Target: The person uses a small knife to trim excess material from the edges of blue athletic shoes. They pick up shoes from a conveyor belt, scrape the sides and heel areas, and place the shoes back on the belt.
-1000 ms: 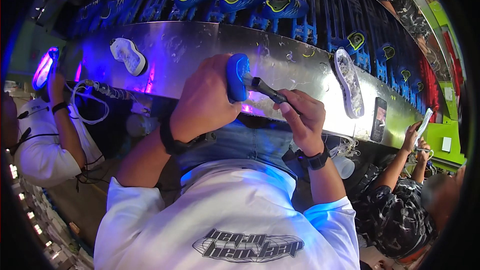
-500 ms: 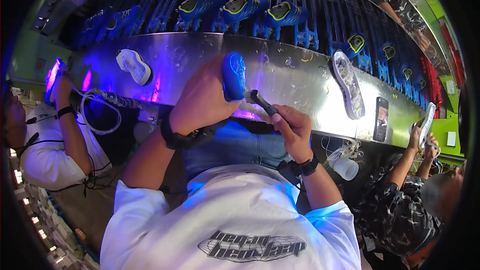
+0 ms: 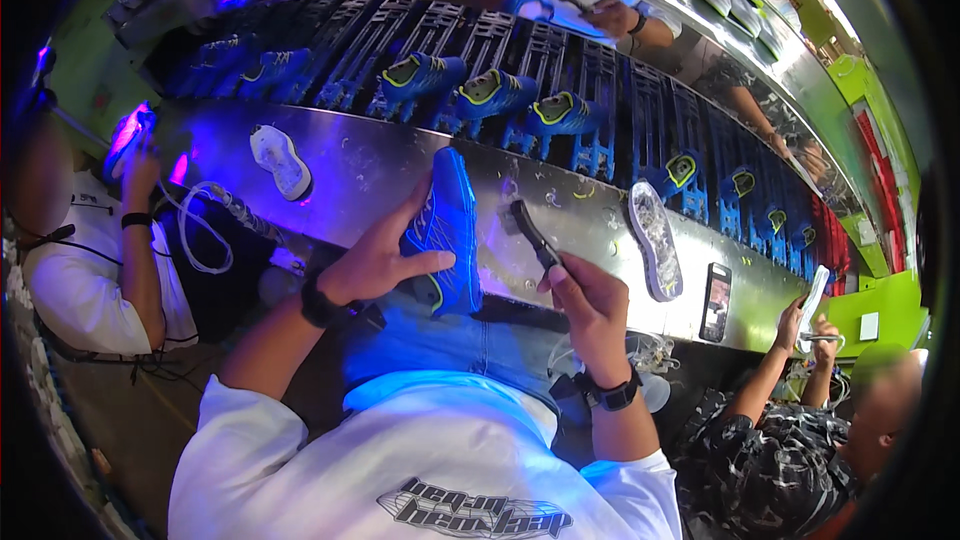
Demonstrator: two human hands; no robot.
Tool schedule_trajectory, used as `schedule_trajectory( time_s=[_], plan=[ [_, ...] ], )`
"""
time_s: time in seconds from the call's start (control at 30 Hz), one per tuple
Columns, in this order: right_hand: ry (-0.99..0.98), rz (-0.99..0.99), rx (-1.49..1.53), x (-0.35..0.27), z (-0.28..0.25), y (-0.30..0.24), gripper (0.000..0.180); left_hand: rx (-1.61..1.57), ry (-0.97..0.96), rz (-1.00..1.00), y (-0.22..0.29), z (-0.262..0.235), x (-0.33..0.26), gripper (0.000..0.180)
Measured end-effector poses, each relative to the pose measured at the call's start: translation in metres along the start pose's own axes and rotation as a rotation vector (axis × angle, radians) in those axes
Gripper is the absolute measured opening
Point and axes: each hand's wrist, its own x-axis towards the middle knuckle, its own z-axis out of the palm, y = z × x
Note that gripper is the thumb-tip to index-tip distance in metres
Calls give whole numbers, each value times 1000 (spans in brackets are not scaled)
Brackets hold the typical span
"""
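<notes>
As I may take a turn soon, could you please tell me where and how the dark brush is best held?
I'd grip the dark brush by its slim handle, coming from the near right, where the right hand holds it: the handle slants that way, while the bristles sit at the far end, facing left.

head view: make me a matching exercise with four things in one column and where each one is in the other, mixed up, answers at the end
Things
1. Brush
2. Phone
3. Middle trio of blue shoes
4. Single blue shoe nearest the person

Places
A. On the dark rack beyond the bench
B. In the left hand
C. Lying on the metal bench
D. In the right hand

Pairs: 1-D, 2-C, 3-A, 4-B
</notes>
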Motion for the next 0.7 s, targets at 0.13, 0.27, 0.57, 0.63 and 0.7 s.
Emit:
schedule_trajectory(
  time_s=[0.13,0.27,0.57,0.63,0.7],
  plan=[
    [-3,-58,-78,4,-6,-22,28,-163,-100,-83,38,21,-15,106],
    [-19,-84,-112,2,-10,-22,29,-120,-109,-38,42,33,-23,106],
    [-14,-127,-144,-21,-17,-23,24,-252,-97,-116,49,35,-22,103],
    [-38,-233,-173,-27,-22,-13,23,-252,-90,-133,52,34,-21,103],
    [-35,-296,-186,-32,-23,-9,23,-244,-83,-135,58,34,-20,102]
  ],
)
